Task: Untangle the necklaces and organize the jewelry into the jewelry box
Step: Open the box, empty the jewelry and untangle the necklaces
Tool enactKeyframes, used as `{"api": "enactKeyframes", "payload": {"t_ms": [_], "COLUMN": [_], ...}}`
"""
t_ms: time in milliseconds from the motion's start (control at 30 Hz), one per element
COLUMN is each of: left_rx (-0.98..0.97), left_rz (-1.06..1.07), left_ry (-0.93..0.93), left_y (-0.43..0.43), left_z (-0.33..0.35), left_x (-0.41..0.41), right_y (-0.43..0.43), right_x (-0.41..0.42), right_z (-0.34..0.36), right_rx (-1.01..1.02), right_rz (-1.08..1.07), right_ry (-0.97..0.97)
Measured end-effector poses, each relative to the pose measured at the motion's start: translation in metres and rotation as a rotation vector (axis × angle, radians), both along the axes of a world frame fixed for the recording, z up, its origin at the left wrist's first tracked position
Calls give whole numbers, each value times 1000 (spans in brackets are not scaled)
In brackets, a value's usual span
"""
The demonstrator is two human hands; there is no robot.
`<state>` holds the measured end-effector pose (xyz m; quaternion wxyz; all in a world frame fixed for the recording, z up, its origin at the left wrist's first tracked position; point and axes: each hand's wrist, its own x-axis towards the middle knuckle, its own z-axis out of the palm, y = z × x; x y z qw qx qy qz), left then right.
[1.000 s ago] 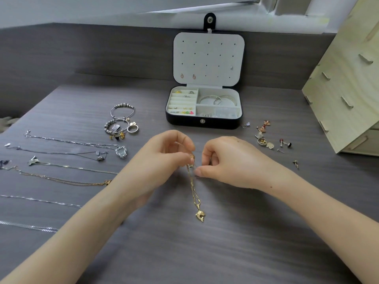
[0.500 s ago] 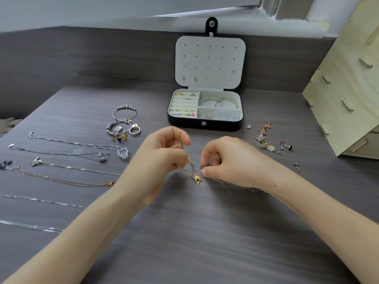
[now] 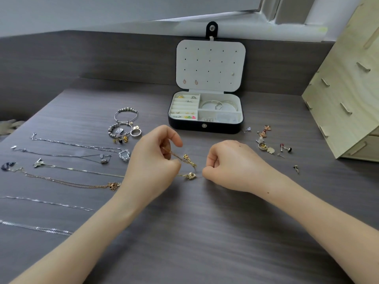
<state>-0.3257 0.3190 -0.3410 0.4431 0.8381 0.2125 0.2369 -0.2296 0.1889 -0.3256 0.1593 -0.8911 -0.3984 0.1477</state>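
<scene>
Gold necklace (image 3: 189,161) spans the gap betw. both hands, low over the table, long axis approx. L–R. L hand (image 3: 151,160) pinches the chain's upper-left end. R hand (image 3: 231,167), fingers curled, pinches the end next to the pendant (image 3: 191,175); jewelry box (image 3: 205,128) sits beyond, well apart.

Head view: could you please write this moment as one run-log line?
step: untangling | left hand grip: pinches gold necklace | right hand grip: pinches same chain | jewelry box: open, lid up
</scene>
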Motion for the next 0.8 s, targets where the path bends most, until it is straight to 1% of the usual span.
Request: {"api": "enactKeyframes", "payload": {"t_ms": [100,200,267,400,467,567,800], "left_rx": [63,4,-117,-496,-604,-678,-749], "left_rz": [33,18,-46,-150,-202,-242,-306], "left_ry": [-32,-9,24,34,18,-55,-167], "left_y": [-3,-4,-4,-7,-8,-6,-2], "left_z": [-1,0,2,11,15,20,35], "left_x": [1,1,0,1,1,-1,-8], "right_y": [0,0,0,0,0,0,-2], "right_x": [0,0,1,2,2,2,2], "right_z": [0,0,1,1,2,2,5], "right_rx": [5,9,7,8,7,2,-5], "right_rz": [-3,-4,-1,-3,-4,-5,9], "right_ry": [-2,7,11,9,12,24,39]}}
